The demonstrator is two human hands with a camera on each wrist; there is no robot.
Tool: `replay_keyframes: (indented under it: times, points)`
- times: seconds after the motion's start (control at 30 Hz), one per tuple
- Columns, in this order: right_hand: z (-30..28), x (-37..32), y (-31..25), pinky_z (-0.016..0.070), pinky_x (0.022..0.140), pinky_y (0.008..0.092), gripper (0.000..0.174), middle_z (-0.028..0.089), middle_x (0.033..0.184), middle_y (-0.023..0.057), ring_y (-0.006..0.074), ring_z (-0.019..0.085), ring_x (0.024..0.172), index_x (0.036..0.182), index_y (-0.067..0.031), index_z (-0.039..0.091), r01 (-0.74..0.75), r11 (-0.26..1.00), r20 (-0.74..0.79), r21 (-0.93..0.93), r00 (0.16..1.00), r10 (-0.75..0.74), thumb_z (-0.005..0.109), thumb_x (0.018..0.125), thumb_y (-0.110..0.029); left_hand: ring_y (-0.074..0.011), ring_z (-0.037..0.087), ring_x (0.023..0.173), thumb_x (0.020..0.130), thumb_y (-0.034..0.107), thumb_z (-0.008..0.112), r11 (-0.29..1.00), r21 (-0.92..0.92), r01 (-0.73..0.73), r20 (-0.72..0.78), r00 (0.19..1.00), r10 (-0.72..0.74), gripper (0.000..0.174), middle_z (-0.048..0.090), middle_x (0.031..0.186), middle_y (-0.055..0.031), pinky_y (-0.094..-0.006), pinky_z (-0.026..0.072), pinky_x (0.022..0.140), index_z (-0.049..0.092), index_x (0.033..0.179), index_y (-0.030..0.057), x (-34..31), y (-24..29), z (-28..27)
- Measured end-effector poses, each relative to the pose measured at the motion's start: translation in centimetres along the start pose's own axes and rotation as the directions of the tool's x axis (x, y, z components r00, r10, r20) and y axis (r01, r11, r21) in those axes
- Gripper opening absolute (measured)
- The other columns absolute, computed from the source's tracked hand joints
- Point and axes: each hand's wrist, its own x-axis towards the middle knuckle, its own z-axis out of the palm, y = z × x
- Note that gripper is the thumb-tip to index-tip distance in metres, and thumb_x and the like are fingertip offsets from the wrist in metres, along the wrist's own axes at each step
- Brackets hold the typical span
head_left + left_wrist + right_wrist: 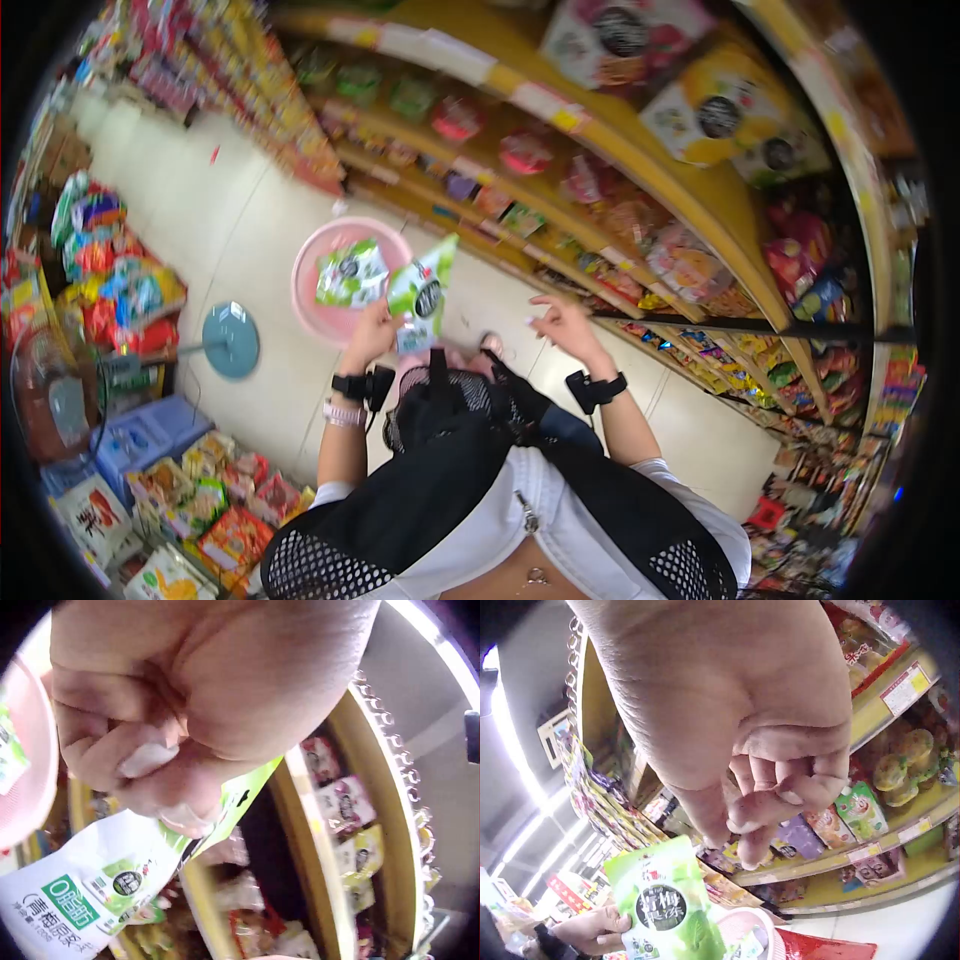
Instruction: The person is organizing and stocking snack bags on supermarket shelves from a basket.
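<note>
My left hand pinches the edge of a green and white snack pouch with a round dark label. In the left wrist view, curled fingers of the left hand grip the pouch's green top, its white side showing. My right hand is raised on the other side, holding nothing, its fingers loosely bent; the right wrist view shows the right hand apart from the pouch. A similar green pouch lies in a pink basin beside the left hand.
Curved yellow shelves with bagged snacks run along the right. A blue-grey round base stands on the tiled floor. Stacked snack bags and a blue-purple container are at the left. A foot shows below.
</note>
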Motion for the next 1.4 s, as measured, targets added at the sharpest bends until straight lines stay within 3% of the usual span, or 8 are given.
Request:
replay_keyframes:
  times: [0.17,0.3,0.37,0.63,1.1,1.17,1.27,1.4]
  points:
    - [-5.2,-4.3,-3.1,0.0439,0.051,0.0226,0.047,0.06,0.066,0.0045,0.007,0.056,0.059,0.118,0.0,0.051,0.104,0.973,0.047,0.208,0.992,-0.116,0.069,0.08,-0.02,-0.0063,0.049,0.049,0.084,0.004,0.057,0.991,0.016,-0.131,0.385,0.916,0.115,0.023,0.06,0.072,-0.0029,-0.022,0.0411,0.043,0.057,0.107,-0.001,-1.8,15.3,9.9]
    - [-11.4,-7.4,-0.3,0.0472,0.052,0.0242,0.035,0.059,0.073,0.0048,0.0088,0.056,0.061,0.113,0.0041,0.05,0.249,0.964,-0.288,0.097,0.934,-0.213,0.061,0.086,-0.014,-0.009,0.052,0.048,0.084,0.008,0.056,0.895,0.142,-0.423,0.569,0.775,0.276,0.027,0.06,0.067,-0.0053,-0.0246,0.0411,0.042,0.056,0.11,-0.001,-3.4,24.3,19.0]
    - [-14.8,-9.3,0.0,0.0463,0.052,0.0225,0.028,0.058,0.078,0.0034,0.0083,0.055,0.06,0.11,0.0022,0.052,0.308,0.897,-0.388,0.318,0.905,-0.173,0.058,0.088,-0.015,-0.0054,0.046,0.044,0.085,0.007,0.056,0.832,0.115,-0.542,0.633,0.686,0.36,0.023,0.055,0.061,-0.0015,-0.0224,0.0381,0.04,0.058,0.107,-0.001,-3.5,27.3,22.4]
    - [-27.0,-14.4,-4.5,0.0377,0.04,0.0195,0.021,0.06,0.062,0.003,0.0071,0.054,0.047,0.082,0.0016,0.059,0.538,0.818,-0.737,0.205,0.635,-0.233,0.055,0.09,-0.017,-0.0093,0.056,0.048,0.083,0.005,0.058,0.669,-0.07,-0.74,0.5,0.554,0.665,0.021,0.061,0.066,-0.0057,-0.0245,0.0436,0.046,0.06,0.103,-0.0007,-2.6,36.9,32.5]
    - [-37.6,-2.4,-2.3,0.0515,0.062,0.0285,0.031,0.066,0.089,0.0153,0.0201,0.065,0.076,0.11,0.0072,0.053,0.67,0.737,-0.846,0.087,0.44,-0.301,0.052,0.088,-0.015,-0.0263,0.066,0.07,0.082,0.012,0.059,0.527,-0.159,-0.835,0.058,0.525,0.849,0.032,0.061,0.075,-0.0183,-0.0339,0.0499,0.06,0.046,0.104,-0.0064,12.3,42.1,42.0]
    - [-37.6,-2.2,-2.2,0.0497,0.063,0.0281,0.032,0.066,0.09,0.0149,0.0207,0.065,0.074,0.11,0.0063,0.053,0.612,0.79,-0.842,0.03,0.442,-0.311,0.052,0.086,-0.015,-0.0291,0.065,0.075,0.079,0.01,0.058,0.366,-0.023,-0.93,0.028,0.366,0.93,0.043,0.062,0.078,-0.0193,-0.0353,0.0491,0.064,0.042,0.114,-0.0073,12.5,41.2,42.2]
    - [-37.5,-2.0,-1.5,0.0488,0.063,0.0279,0.035,0.065,0.088,0.0163,0.0207,0.064,0.074,0.113,0.0064,0.051,0.579,0.815,-0.84,-0.023,0.432,-0.33,0.056,0.085,-0.014,-0.0238,0.061,0.082,0.08,0.011,0.061,0.478,0.02,-0.878,0.106,0.477,0.872,0.058,0.06,0.099,-0.0202,-0.0321,0.0475,0.071,0.034,0.126,-0.0092,11.7,40.2,41.6]
    - [-33.7,-5.2,-2.9,0.0482,0.064,0.027,0.037,0.064,0.089,0.0156,0.018,0.063,0.078,0.115,0.0055,0.048,0.607,0.794,-0.887,0.024,0.379,-0.263,0.059,0.083,-0.011,-0.0221,0.061,0.085,0.081,0.011,0.06,0.579,0.052,-0.813,0.233,0.574,0.785,0.067,0.062,0.096,-0.0168,-0.0313,0.0471,0.075,0.025,0.135,-0.0079,5.9,38.5,39.0]
